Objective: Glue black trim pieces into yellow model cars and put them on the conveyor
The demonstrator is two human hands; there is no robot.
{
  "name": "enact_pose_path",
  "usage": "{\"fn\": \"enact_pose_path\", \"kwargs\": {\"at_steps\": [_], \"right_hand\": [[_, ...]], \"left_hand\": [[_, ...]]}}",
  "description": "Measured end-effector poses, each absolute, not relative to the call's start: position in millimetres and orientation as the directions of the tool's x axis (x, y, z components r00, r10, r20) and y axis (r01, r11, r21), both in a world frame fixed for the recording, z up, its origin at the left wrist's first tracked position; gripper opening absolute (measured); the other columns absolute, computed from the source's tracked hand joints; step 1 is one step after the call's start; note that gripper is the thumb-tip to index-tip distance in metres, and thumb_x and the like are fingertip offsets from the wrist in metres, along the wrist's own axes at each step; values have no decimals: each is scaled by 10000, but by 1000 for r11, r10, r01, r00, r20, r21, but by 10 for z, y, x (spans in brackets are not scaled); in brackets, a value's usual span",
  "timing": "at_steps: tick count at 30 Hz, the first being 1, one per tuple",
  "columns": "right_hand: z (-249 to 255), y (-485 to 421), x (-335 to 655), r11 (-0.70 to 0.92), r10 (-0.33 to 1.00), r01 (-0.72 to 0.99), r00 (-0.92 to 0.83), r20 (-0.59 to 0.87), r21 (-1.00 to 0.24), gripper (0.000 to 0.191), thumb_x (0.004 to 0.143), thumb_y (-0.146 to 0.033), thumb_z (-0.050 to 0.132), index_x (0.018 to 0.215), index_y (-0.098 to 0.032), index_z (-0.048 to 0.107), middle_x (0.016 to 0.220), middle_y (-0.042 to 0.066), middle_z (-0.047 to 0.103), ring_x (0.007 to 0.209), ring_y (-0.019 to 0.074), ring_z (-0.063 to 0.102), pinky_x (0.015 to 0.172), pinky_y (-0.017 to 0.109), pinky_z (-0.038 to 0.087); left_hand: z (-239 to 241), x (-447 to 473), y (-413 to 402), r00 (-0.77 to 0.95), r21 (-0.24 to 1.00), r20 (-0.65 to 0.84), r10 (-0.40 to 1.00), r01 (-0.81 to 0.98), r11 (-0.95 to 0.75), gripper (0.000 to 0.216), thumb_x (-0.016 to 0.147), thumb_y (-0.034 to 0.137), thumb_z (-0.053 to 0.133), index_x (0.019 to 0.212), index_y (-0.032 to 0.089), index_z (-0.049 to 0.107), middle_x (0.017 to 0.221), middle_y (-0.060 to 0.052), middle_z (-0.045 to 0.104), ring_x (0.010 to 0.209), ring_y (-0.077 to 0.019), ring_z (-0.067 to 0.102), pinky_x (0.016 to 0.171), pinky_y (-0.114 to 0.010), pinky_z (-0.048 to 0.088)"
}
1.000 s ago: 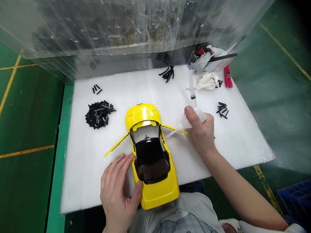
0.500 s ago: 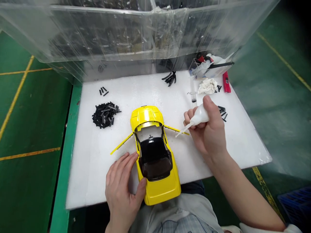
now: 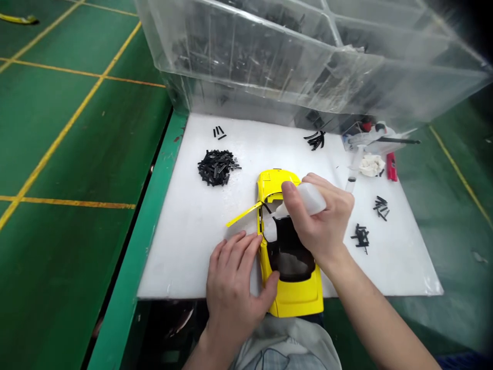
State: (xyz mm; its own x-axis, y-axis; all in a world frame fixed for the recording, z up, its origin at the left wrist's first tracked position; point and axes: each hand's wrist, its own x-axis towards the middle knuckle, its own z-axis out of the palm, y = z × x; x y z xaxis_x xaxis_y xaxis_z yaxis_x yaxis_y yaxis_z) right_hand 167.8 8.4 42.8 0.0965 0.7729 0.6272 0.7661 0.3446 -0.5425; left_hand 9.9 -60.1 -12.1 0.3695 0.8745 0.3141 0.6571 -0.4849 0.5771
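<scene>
A yellow model car body [image 3: 296, 300] with a black roof lies on the white foam sheet, its left door [image 3: 244, 213] swung outward. My left hand [image 3: 239, 280] holds the car's left side, fingertips near the door opening and thumb on the rear edge. Closed in my right hand [image 3: 321, 216] is a white squeeze bottle [image 3: 311, 199] with a thin nozzle. The nozzle points left and down, over the left front of the cabin; whether its tip touches the body I cannot tell. My right hand hides the right door and part of the roof.
A heap of small black strips [image 3: 217, 168] lies to the left; smaller groups [image 3: 361, 236] lie on the right. Clear plastic bins [image 3: 246, 61] overhang the back of the foam sheet [image 3: 185, 246]. At the back right are a syringe [image 3: 353, 172], crumpled white cloth [image 3: 372, 165] and red tool [image 3: 392, 167].
The squeeze bottle in my right hand has moved left, from beside the right door to above the cabin. My left hand stays on the car's side. The view has swung left.
</scene>
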Motion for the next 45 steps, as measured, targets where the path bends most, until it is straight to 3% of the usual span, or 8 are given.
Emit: {"fn": "enact_pose_path", "kwargs": {"at_steps": [5, 11, 21, 27, 45], "right_hand": [[427, 71, 1662, 373, 785, 835, -52, 617, -405, 446, 870, -155, 598, 547, -220, 298, 518, -52, 282, 490, 96, 258, 494, 301, 206], [426, 79, 1645, 404, 799, 846, -142, 584, -347, 426, 875, -149, 605, 549, -215, 338, 512, -46, 322, 502, 98, 281, 497, 289, 234], [414, 85, 1659, 420, 810, 847, -189, 555, -326, 421, 874, -166, 613, 563, -217, 335, 532, -41, 334, 523, 101, 280, 505, 289, 249], [441, 29, 1643, 417, 780, 824, -108, 617, -383, 426, 859, -92, 602, 568, -212, 315, 547, -57, 272, 518, 90, 245, 505, 292, 222], [420, 2, 1632, 416, 829, 825, -172, 532, -382, 424, 867, -127, 607, 552, -210, 336, 529, -47, 319, 518, 92, 279, 509, 279, 260]], "left_hand": [[-140, 99, -606, 347, 617, 317, 883, 631, -469, 397, 890, 344, 549, 1219, 127, 595, 1199, -113, 699, 1171, -280, 594, 1053, -438, 346], [-146, 113, -615, 289, 672, 321, 902, 602, -432, 387, 887, 356, 551, 1193, 131, 628, 1185, -93, 711, 1158, -269, 606, 1067, -416, 334], [-146, 120, -608, 288, 674, 333, 898, 594, -440, 391, 877, 349, 565, 1180, 114, 640, 1174, -94, 715, 1150, -272, 613, 1062, -415, 336], [-139, 114, -609, 294, 679, 325, 899, 590, -438, 388, 875, 349, 567, 1180, 121, 638, 1182, -84, 715, 1154, -269, 611, 1063, -414, 331], [-144, 111, -602, 290, 678, 334, 897, 587, -442, 390, 881, 354, 569, 1176, 112, 648, 1167, -94, 720, 1145, -266, 614, 1062, -407, 336]]}}
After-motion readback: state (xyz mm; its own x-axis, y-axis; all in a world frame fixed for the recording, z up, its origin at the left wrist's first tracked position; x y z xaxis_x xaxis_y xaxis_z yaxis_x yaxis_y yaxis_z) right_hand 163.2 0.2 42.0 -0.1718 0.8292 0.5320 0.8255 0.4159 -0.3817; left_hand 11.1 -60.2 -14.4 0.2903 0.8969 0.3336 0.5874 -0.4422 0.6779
